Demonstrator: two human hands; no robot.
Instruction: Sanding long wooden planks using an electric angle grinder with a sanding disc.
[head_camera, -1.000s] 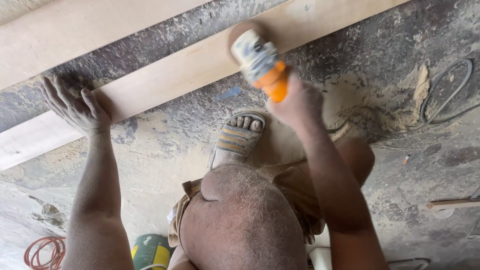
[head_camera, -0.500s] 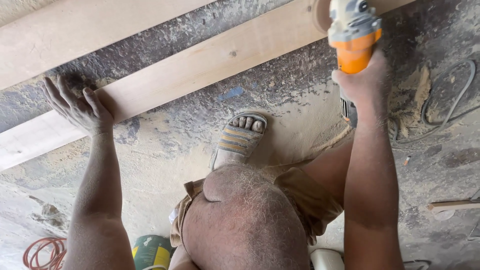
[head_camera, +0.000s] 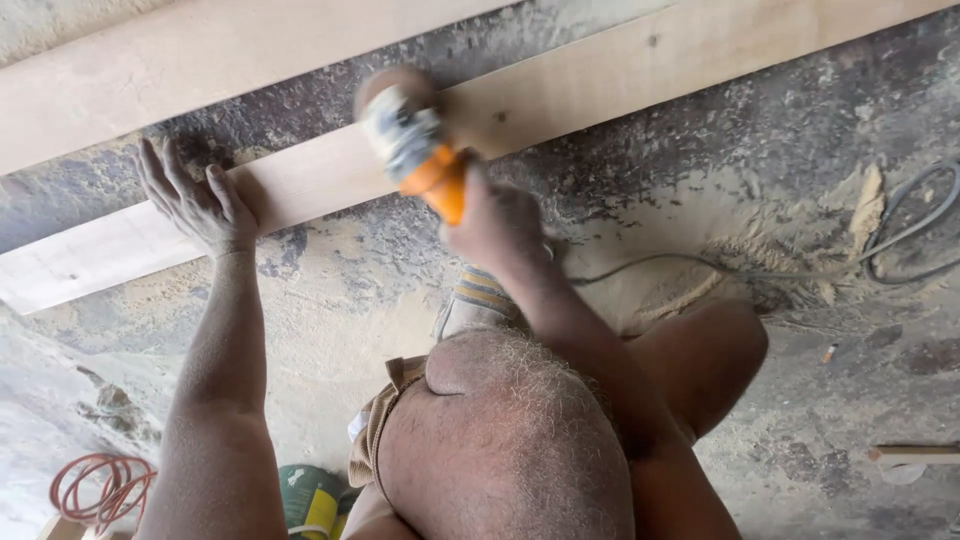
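Pale wooden plank (head_camera: 560, 95) is lying diagonally on the dusty floor (head_camera: 330, 320). The left hand (head_camera: 200, 200) is pressing flat on it, fingers spread and gripping nothing. The right hand (head_camera: 497, 225) is clenching the orange angle grinder (head_camera: 415, 150), whose blurred head is resting on the plank's middle. A grey cable (head_camera: 800, 270) is trailing through sawdust, well apart.
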